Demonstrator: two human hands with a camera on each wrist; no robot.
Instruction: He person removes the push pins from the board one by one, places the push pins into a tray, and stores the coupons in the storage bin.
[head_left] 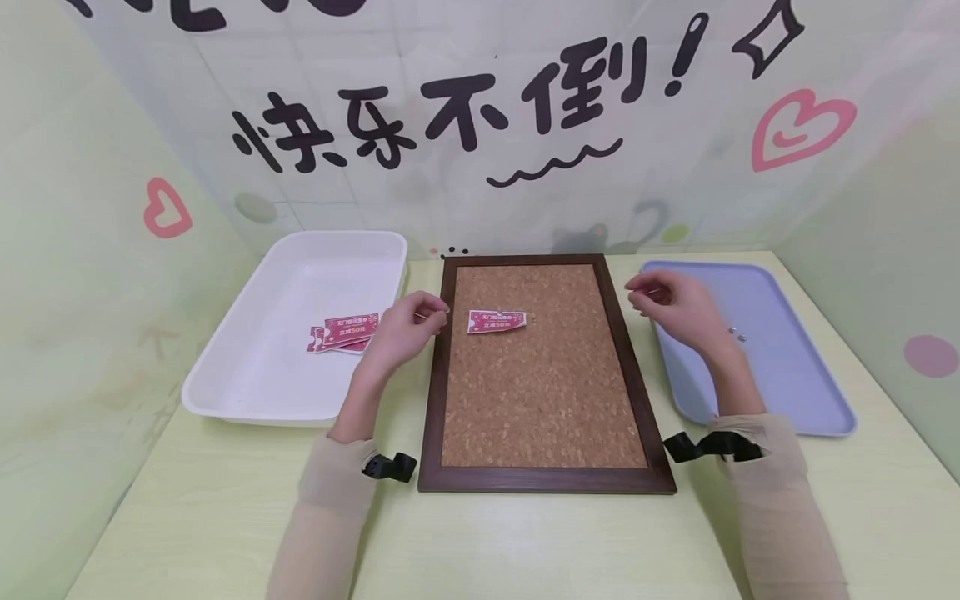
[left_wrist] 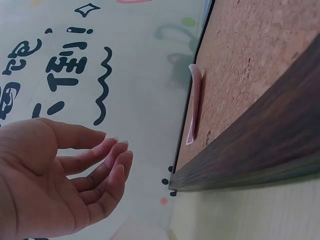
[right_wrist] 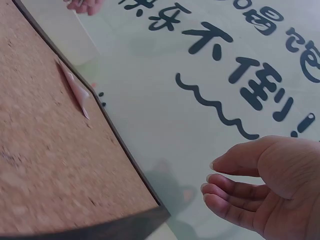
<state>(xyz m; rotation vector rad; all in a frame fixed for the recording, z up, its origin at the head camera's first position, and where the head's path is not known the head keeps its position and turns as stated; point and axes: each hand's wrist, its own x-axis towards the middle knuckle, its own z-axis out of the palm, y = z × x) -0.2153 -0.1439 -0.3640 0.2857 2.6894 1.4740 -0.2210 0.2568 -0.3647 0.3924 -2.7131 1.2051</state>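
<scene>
A red-and-white paper coupon [head_left: 497,322] lies on the upper left of a cork board [head_left: 540,400] with a dark wooden frame. A tiny shiny spot shows at the coupon's top edge, and its right end curls up off the cork. My left hand [head_left: 402,330] hovers by the frame's left side, fingers loosely bent and holding nothing; the gap between thumb and fingers shows in the left wrist view. Over the near-left edge of the blue tray, my right hand [head_left: 684,312] is likewise without anything, its fingers relaxed in the right wrist view.
On the left stands a white tray [head_left: 262,375] with several red coupons [head_left: 349,330] in it. The flat blue tray [head_left: 795,375] on the right bears small silvery pieces [head_left: 742,337]. A printed wall sheet [head_left: 450,200] rises behind the pale table [head_left: 525,542].
</scene>
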